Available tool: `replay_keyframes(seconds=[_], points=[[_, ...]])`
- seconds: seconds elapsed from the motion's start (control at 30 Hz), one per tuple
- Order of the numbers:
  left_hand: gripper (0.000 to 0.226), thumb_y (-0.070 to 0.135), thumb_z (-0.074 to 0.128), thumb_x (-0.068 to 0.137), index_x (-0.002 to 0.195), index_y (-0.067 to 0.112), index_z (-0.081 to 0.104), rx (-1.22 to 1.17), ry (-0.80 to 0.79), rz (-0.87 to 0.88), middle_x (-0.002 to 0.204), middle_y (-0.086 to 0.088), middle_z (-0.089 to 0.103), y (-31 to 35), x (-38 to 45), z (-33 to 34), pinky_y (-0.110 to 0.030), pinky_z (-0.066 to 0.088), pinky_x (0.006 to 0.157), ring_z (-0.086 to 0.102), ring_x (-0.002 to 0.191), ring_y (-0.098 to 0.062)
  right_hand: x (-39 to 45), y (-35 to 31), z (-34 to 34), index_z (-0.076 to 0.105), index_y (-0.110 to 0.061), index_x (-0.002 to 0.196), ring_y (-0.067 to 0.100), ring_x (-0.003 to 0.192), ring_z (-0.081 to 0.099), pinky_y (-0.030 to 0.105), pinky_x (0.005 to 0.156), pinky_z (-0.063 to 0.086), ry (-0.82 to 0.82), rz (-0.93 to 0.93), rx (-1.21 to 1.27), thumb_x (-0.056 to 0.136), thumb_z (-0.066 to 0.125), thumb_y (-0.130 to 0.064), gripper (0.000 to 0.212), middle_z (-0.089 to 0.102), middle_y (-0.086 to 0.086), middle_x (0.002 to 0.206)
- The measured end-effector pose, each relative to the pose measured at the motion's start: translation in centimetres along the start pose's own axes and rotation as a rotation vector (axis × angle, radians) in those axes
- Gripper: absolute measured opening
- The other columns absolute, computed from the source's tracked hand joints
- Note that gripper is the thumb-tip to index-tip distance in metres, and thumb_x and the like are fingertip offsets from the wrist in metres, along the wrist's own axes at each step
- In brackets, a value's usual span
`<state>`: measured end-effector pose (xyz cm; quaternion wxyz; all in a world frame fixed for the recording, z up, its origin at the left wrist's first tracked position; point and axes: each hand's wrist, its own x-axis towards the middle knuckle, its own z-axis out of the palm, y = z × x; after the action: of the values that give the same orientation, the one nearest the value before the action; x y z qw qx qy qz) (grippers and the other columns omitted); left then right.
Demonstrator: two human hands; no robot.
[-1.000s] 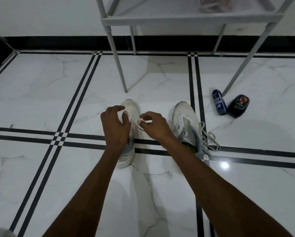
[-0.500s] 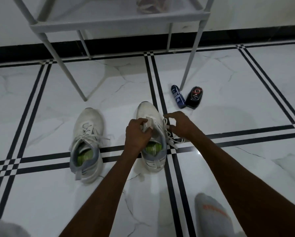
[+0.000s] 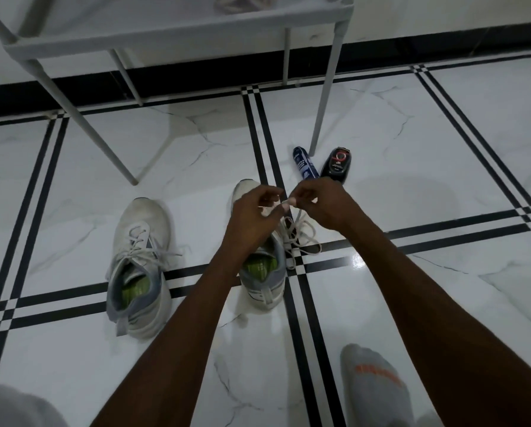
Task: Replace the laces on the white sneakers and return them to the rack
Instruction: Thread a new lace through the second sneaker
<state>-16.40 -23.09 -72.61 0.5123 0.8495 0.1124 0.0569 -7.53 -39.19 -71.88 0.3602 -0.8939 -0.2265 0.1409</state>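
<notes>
1. The step in hand seems to be the lacing of the right-hand white mesh sneaker with the green insole (image 3: pixel 259 266). Both hands are raised just above its front part and work on its white flat lace (image 3: pixel 301 232).
2. The left hand (image 3: pixel 252 217) has its fingers curled and pinches a short piece of the lace. The right hand (image 3: pixel 319 204) pinches the same piece from the other side, so the fingertips of the two hands almost meet.
3. The rest of this lace hangs down in loose loops over the right edge of the shoe and onto the white marble floor with black stripes (image 3: pixel 443 272).
4. The next move, in my judgement, needs a firm hold on the lace tip and a careful aim at an eyelet.
5. This sneaker stands on the floor, its toe pointing away from the person toward the grey metal shoe rack (image 3: pixel 178 32), and its long axis runs near-to-far.
6. The second white sneaker (image 3: pixel 141 260) stands well to its left, nearly parallel, with its lace already threaded.
</notes>
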Motion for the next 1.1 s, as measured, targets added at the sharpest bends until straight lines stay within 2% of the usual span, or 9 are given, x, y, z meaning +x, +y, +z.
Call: replay_keyframes(seconds=[0.23,0.33,0.43,0.53,0.63,0.73,0.87,1.0,1.1], points=[[0.024,0.033,0.064,0.099,0.098,0.012,0.075,-0.259,-0.057,-0.131,0.08,-0.004,0.071,2.0,0.3,0.3,-0.015,0.049,0.066,0.063,0.069,-0.005,-0.2,-0.5,-3.7,0.074,-0.011,0.094,0.012,0.073,0.061,0.003,0.056,0.039,0.184,0.087,0.018,0.093,0.065,-0.021,0.013,0.072,0.004,0.083],[0.033,0.039,0.059,0.101,0.09,0.013,0.076,-0.322,-0.019,-0.178,0.074,0.006,0.067,1.5,0.7,-2.4,-0.028,0.05,0.077,0.057,0.074,-0.014,-0.4,2.1,-4.7,0.075,-0.01,0.096,0.022,0.087,0.067,0.008,0.066,0.037,0.366,0.22,-0.071,0.092,0.063,-0.019,0.015,0.074,0.01,0.097],[0.036,0.038,0.055,0.103,0.086,0.013,0.075,-0.276,-0.037,-0.15,0.062,0.014,0.059,1.5,0.9,-4.3,-0.032,0.046,0.078,0.053,0.073,-0.013,-0.8,2.9,-4.2,0.071,-0.012,0.113,0.025,0.107,0.064,0.02,0.086,0.039,0.265,0.236,-0.092,0.091,0.068,-0.02,0.024,0.068,0.01,0.12],[0.035,0.04,0.054,0.103,0.086,0.017,0.075,-0.147,-0.094,-0.093,0.07,0.018,0.066,2.6,0.8,-3.9,-0.027,0.046,0.076,0.055,0.069,0.0,-1.3,-0.1,-2.7,0.054,-0.022,0.14,0.004,0.117,0.053,0.017,0.097,0.038,0.032,0.024,0.13,0.09,0.072,-0.026,0.053,0.056,-0.001,0.139],[0.034,0.045,0.055,0.101,0.086,0.022,0.075,-0.097,-0.113,-0.093,0.081,0.013,0.072,3.0,0.7,-3.5,-0.029,0.049,0.077,0.059,0.074,-0.005,-0.9,-2.7,-1.3,0.071,-0.015,0.118,0.001,0.094,0.067,0.017,0.085,0.053,-0.14,-0.101,0.247,0.094,0.066,-0.022,0.025,0.074,0.001,0.11],[0.037,0.045,0.056,0.101,0.082,0.019,0.074,-0.13,-0.11,-0.11,0.075,0.013,0.067,2.3,0.4,-4.4,-0.031,0.047,0.079,0.055,0.075,-0.008,-0.7,-2.1,-1.6,0.076,-0.009,0.098,0.009,0.075,0.068,0.024,0.073,0.053,-0.006,-0.017,0.242,0.095,0.059,-0.007,0.017,0.074,0.005,0.083],[0.037,0.041,0.053,0.104,0.085,0.015,0.072,-0.157,-0.082,-0.106,0.064,0.02,0.06,1.4,0.3,-6.2,-0.026,0.044,0.077,0.052,0.069,-0.001,-0.2,0.8,-3.6,0.073,-0.008,0.115,0.026,0.101,0.067,0.02,0.087,0.047,0.23,0.242,0.025,0.092,0.062,-0.005,0.025,0.072,0.015,0.113],[0.034,0.043,0.054,0.102,0.083,0.021,0.071,-0.09,-0.116,-0.088,0.065,0.022,0.061,2.4,0.5,-5.9,-0.028,0.044,0.078,0.053,0.068,0.0,-0.7,-1.7,-2.7,0.052,-0.021,0.142,0.014,0.124,0.052,0.023,0.097,0.04,-0.14,0.082,0.02,0.083,0.079,-0.027,0.065,0.053,-0.001,0.142],[0.034,0.043,0.056,0.101,0.083,0.02,0.072,-0.098,-0.123,-0.077,0.071,0.019,0.066,3.0,0.5,-5.5,-0.027,0.045,0.078,0.056,0.068,0.004,-0.8,-4.5,-1.0,0.066,-0.017,0.125,0.006,0.103,0.066,0.023,0.088,0.051,-0.213,-0.056,0.136,0.09,0.072,-0.029,0.038,0.071,-0.001,0.115]])
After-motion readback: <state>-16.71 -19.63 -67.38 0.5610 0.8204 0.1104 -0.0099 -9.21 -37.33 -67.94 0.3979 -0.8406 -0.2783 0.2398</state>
